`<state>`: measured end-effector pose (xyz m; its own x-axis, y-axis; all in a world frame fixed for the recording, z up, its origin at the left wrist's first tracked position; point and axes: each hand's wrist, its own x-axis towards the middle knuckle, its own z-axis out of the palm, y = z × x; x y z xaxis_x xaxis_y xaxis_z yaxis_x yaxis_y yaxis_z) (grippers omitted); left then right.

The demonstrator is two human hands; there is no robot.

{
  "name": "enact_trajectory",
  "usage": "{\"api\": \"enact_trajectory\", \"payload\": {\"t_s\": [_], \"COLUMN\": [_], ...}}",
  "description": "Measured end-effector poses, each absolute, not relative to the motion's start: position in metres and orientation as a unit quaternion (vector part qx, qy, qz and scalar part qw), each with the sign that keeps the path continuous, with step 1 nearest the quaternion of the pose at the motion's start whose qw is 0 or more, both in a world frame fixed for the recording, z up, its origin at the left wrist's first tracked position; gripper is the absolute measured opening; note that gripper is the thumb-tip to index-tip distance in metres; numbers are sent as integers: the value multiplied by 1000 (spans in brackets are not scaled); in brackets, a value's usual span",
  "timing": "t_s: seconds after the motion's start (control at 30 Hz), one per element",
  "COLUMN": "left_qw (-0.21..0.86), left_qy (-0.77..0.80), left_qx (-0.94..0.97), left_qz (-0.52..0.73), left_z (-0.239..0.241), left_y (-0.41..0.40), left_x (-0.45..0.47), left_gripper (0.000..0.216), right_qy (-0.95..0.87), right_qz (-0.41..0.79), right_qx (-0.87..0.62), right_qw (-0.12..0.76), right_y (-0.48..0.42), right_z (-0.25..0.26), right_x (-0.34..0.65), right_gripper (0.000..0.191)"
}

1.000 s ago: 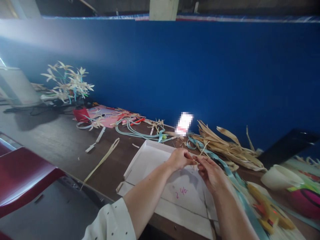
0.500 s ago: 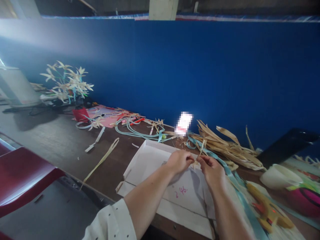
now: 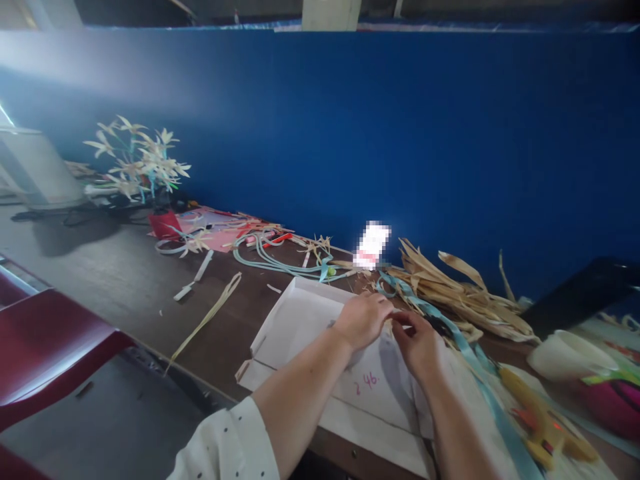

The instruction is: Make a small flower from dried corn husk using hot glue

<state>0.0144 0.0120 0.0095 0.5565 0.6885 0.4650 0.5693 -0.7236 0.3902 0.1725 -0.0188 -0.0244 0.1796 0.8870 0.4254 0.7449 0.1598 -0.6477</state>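
I see the left hand and right hand drawn closer than a second ago, fingertips pinched on a small pale dried-leaf strip, centre frame, over the shallow white cardboard tray.

blue wall, white polka-dot sleeve, yellow glue gun
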Motion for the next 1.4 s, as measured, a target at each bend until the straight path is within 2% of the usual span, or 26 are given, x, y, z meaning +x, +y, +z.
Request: {"api": "enact_trajectory", "payload": {"t_s": [0.2, 0.43, 0.57, 0.87, 1.4], "left_qw": [189, 451, 533, 618, 617], "left_qy": [419, 398, 380, 370, 349], "left_qx": [827, 708, 661, 599, 622], "left_qz": [325, 370, 367, 350, 333], "left_z": [8, 8, 12, 11, 4], "left_y": [12, 17, 19, 19, 21], "left_x": [15, 19, 19, 18, 19], "left_gripper": [24, 26, 29, 36, 22], "right_qy": [-637, -634, -622, -624, -648], "right_qz": [67, 72, 88, 66, 47], "right_qx": [-636, -602, -595, -590, -591], "right_qw": [430, 480, 501, 508, 479], "right_y": [-23, -24, -26, -27, -25], "right_z": [-17, -14, -11, -8, -10], "right_x": [168, 167, 167, 166, 168], "right_gripper": [23, 27, 32, 36, 30]}}
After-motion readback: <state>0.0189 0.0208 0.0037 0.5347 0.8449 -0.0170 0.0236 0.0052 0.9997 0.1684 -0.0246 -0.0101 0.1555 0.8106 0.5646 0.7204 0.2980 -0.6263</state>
